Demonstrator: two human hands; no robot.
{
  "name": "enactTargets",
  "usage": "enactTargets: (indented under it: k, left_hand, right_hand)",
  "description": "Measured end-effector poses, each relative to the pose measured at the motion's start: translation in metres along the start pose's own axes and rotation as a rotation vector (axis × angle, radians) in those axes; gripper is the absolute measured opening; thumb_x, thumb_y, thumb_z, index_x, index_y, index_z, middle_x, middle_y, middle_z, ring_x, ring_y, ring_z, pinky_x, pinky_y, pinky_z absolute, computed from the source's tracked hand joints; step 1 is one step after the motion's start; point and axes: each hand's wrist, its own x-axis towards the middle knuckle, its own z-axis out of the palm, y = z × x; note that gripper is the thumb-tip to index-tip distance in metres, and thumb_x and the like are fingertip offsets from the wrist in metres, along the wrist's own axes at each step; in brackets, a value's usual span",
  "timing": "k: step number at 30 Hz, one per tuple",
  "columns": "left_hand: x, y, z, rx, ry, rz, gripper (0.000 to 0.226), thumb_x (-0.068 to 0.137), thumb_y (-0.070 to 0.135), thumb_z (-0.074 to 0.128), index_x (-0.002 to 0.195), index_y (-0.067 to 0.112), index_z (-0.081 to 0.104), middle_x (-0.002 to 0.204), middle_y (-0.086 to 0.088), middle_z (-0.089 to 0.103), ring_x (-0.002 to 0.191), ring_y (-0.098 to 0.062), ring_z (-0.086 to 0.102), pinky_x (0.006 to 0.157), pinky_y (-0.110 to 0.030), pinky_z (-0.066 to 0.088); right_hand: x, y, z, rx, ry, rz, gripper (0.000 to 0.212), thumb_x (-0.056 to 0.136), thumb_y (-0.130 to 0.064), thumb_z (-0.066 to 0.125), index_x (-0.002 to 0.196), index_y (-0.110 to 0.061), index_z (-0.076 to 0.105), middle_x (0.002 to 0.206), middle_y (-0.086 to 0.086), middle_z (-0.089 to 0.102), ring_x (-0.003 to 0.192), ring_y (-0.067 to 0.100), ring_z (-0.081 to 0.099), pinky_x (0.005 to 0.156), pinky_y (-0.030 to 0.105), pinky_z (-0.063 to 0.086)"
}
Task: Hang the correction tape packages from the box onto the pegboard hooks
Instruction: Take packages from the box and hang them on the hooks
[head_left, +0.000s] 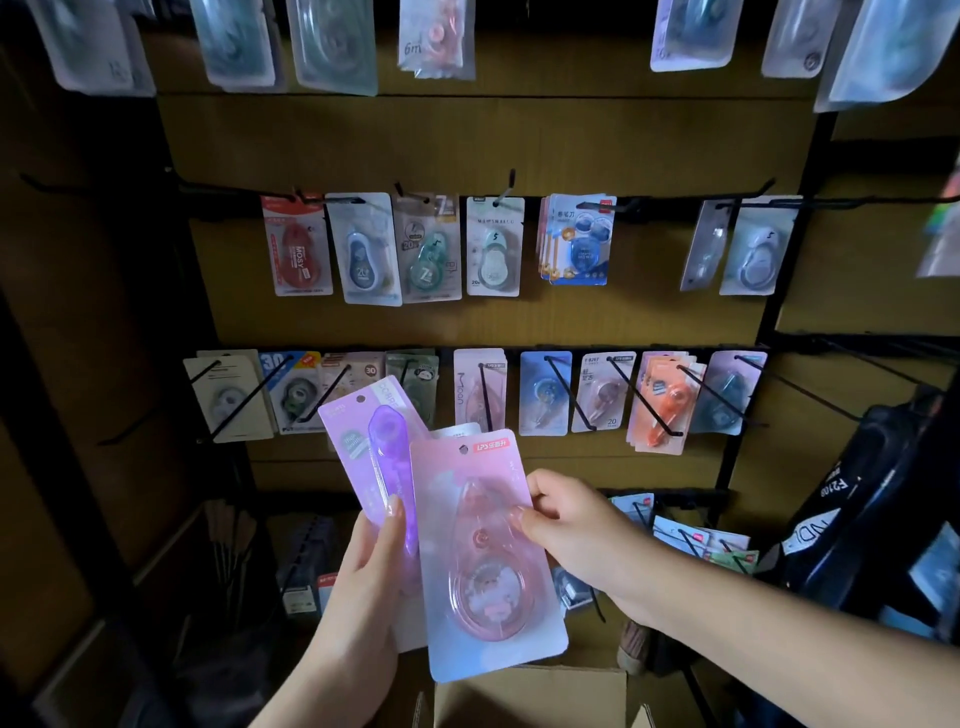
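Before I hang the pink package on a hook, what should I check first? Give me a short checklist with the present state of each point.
1. Right hand grips the pink package: ok, fingers pinch its right edge.
2. Hang hole of the pink package is free: ok, it shows at the top, uncovered.
3. Purple package is held apart: not ok, the left hand holds it overlapping behind the pink one.
4. Matching hook exists: cannot tell; the pink Moon stack in the lower row looks similar, but details are too blurred.
5. That hook has room: ok, much of its wire shows bare.
6. Box stays within reach: ok, directly below the hands.
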Motion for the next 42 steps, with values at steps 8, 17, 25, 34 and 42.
enactTargets:
  k: [8, 17, 25, 34, 42]
  left_hand:
    - [-0.001, 0.008, -0.012, 0.053, 0.081, 0.006, 0.028, 0.092, 0.031, 0.045, 0.115, 0.020, 0.057, 0.104, -0.006, 0.073, 0.089, -0.025, 0.071, 0.073, -0.046, 0.057]
    - [-0.004, 0.005, -0.026, 0.159, 0.136, -0.063, 0.054, 0.093, 0.014, 0.049, 0.138, 0.036, 0.030, 0.113, -0.003, 0.068, 0.097, -0.022, 0.069, 0.078, -0.038, 0.056]
    - [-0.003, 0.012, -0.015, 0.246, 0.058, -0.065, 0.027, 0.097, 0.014, 0.043, 0.108, 0.026, 0.064, 0.096, -0.012, 0.074, 0.083, -0.031, 0.070, 0.073, -0.042, 0.055]
    - [0.014, -0.001, 0.043, 0.149, -0.083, -0.090, 0.030, 0.087, 0.037, 0.050, 0.104, 0.020, 0.069, 0.106, -0.010, 0.071, 0.097, -0.027, 0.067, 0.079, -0.043, 0.056]
    - [0.048, 0.003, 0.127, 0.453, -0.188, 0.157, 0.019, 0.095, 0.029, 0.045, 0.102, 0.025, 0.063, 0.092, -0.001, 0.072, 0.086, -0.017, 0.071, 0.066, -0.033, 0.059]
  right_hand:
    - [0.002, -0.006, 0.000, -0.049, -0.024, -0.046, 0.011, 0.096, -0.023, 0.045, 0.088, -0.022, 0.052, 0.080, -0.001, 0.060, 0.074, 0.013, 0.057, 0.067, 0.025, 0.040]
    - [0.016, -0.011, 0.015, 0.109, 0.044, -0.004, 0.016, 0.097, -0.027, 0.044, 0.084, -0.028, 0.055, 0.082, -0.009, 0.059, 0.077, 0.004, 0.052, 0.068, 0.022, 0.039]
    - [0.016, -0.014, 0.006, 0.319, -0.088, 0.020, 0.025, 0.094, -0.012, 0.051, 0.110, -0.031, 0.056, 0.108, 0.000, 0.065, 0.103, 0.012, 0.060, 0.098, 0.030, 0.043]
    - [0.008, 0.010, -0.040, 0.177, 0.161, -0.022, 0.015, 0.091, -0.019, 0.055, 0.079, -0.024, 0.060, 0.082, -0.009, 0.064, 0.092, 0.014, 0.059, 0.080, 0.026, 0.040]
    - [-0.006, 0.050, -0.105, 0.426, 0.275, 0.009, 0.024, 0.094, -0.009, 0.048, 0.111, -0.022, 0.061, 0.119, -0.003, 0.062, 0.116, 0.015, 0.053, 0.108, 0.035, 0.034]
